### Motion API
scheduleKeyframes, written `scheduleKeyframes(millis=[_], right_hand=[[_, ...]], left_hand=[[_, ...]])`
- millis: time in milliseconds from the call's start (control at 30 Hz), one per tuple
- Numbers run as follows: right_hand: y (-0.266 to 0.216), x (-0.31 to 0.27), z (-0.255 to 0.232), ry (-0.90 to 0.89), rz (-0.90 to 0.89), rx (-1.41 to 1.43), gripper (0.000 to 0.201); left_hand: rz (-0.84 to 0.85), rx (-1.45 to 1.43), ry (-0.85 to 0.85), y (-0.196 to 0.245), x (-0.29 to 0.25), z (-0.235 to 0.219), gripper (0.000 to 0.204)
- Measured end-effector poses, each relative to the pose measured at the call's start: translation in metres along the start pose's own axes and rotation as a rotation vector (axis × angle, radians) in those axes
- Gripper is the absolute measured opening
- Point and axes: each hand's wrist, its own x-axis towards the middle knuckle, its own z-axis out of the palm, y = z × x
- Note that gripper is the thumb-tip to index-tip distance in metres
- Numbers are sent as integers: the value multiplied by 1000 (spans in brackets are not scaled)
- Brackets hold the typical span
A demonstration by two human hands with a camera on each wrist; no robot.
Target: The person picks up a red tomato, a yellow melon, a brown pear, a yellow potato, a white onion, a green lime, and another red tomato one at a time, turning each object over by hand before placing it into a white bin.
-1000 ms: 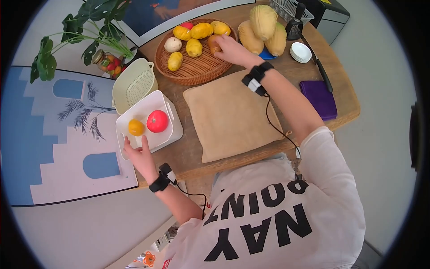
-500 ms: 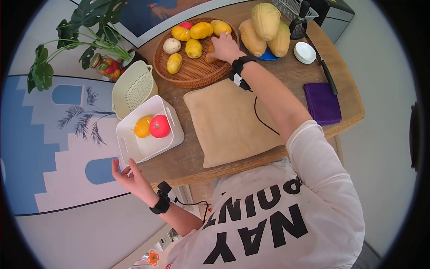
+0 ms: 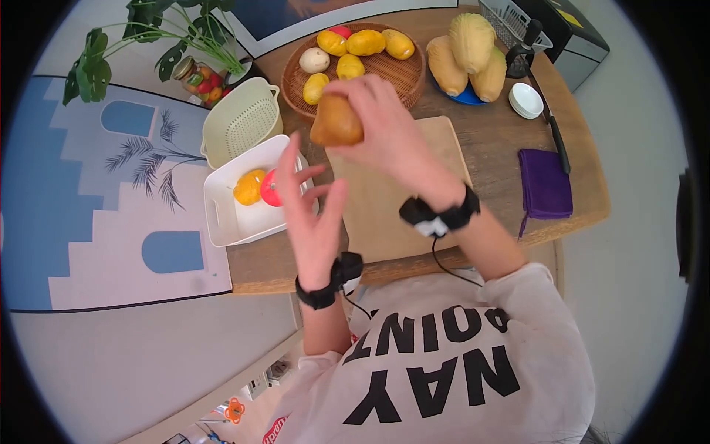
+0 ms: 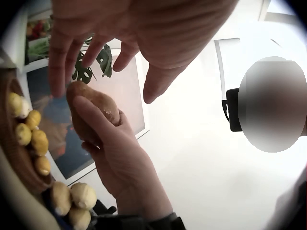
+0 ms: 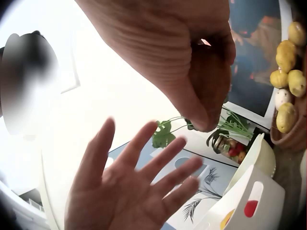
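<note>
A brown, pear-shaped fruit (image 3: 337,123), clamped in the right hand (image 3: 383,132), is raised near the rim of the wicker basket (image 3: 404,76); in the earlier frame it lies in that basket, so the pick-up appears complete. The left hand (image 3: 312,226), empty with fingers apart, now stands close to the fruit, whereas earlier it is beside the white bin (image 3: 251,223).

The left hand (image 3: 314,240) hid part of the red fruit (image 3: 270,190) in the head view, while the right hand (image 3: 388,140) covered one side of the brown fruit (image 3: 334,124). The top edge cut off the framed picture (image 3: 296,18) and the plant (image 3: 92,70). I lost part of the white bin (image 5: 268,203) below the right wrist view's bottom edge, and an oval blur (image 4: 272,104) masked a patch of the left wrist view
</note>
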Motion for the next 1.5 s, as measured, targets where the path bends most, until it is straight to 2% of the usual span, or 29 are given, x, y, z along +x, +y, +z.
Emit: scheduleKeyframes(millis=[67,133,167,200,267,400,500,600,700,867,1000,1133,1200,1267,1367,1400,1500], right_hand=[[-31,-21,-7,7,-7,-91,73],[-44,-38,-17,6,-14,73,75],[-48,-44,-23,2,-16,157,77],[-52,-48,-35,-140,100,418,80],[-51,-56,-51,-203,90,539,76],[-57,-66,-60,-249,154,677,70],[-49,-72,-49,-189,56,558,65],[-64,-76,-51,-217,79,578,64],[-66,-80,-47,-159,30,556,56],[-65,-89,-42,-131,229,691,42],[-70,-91,-50,-68,441,749,36],[-52,-95,-46,61,417,761,37],[-54,-98,-50,55,474,793,39],[-55,-103,-51,-21,422,837,42],[-58,-111,-44,-30,342,916,49],[-57,-112,-45,-32,345,929,52],[-52,-115,-54,-74,414,941,60]], left_hand=[[111,-20,-54,-3,5,20,65],[176,-44,-75,-2,2,34,66],[140,-126,-75,2,-2,35,65],[100,-208,-71,9,-6,35,64],[11,-474,-78,2,-10,33,64],[88,-420,-114,2,-16,29,64],[97,-342,-91,7,-22,29,60],[115,-263,-35,7,-28,27,55],[145,-193,-1,10,-33,27,49],[201,-85,-48,3,-36,23,43],[227,-18,-135,3,-38,24,65],[114,-5,-222,16,-46,30,84],[87,-50,-213,11,-47,32,88],[92,-139,-160,1,-47,34,84],[-91,-333,-166,11,-52,32,85],[-47,-249,-170,4,-53,30,83],[-36,-232,-179,-1,-55,29,83]])
